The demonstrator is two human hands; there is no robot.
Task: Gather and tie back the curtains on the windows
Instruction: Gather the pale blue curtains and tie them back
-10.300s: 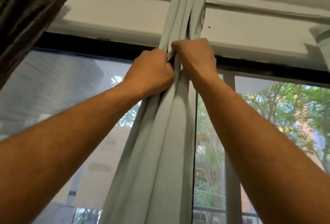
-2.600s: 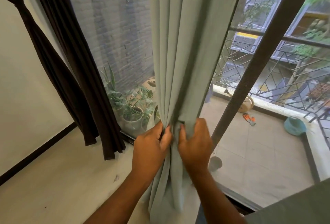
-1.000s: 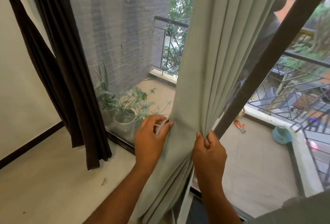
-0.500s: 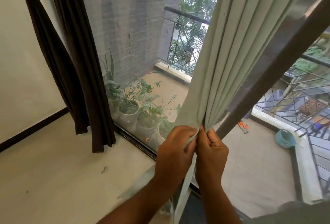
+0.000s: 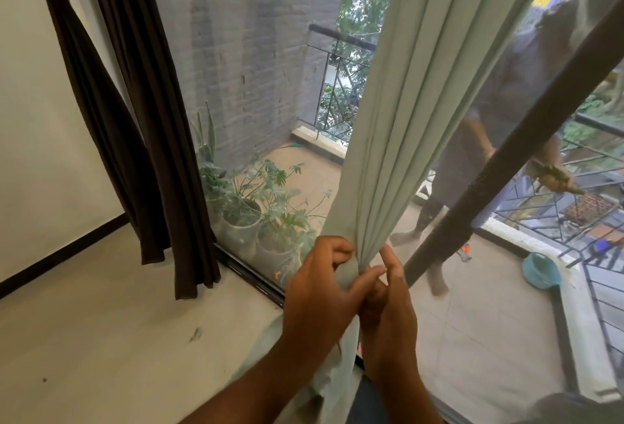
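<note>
A pale green curtain [image 5: 415, 112] hangs from the top right and narrows into a tight bunch at lower centre. My left hand [image 5: 320, 292] wraps its fingers and thumb around that bunch from the left. Touching it on the right, my right hand [image 5: 388, 302] has its fingers curled against the gathered cloth and the left thumb. Below the hands the loose end of the curtain [image 5: 337, 379] falls toward the floor. A dark brown curtain [image 5: 135, 112] hangs gathered at the left of the window.
A dark window frame bar [image 5: 506, 160] slants just right of the curtain. Behind the glass stand potted plants [image 5: 250, 207] and a person [image 5: 499, 112] on the balcony, with a teal bowl [image 5: 540, 270] near the railing. Pale floor [image 5: 101, 322] lies to my left.
The curtain bunch is gathered tighter; my left hand has closed around it and my right hand has moved in against the left. The view shifted slightly right and a person appeared outside.
</note>
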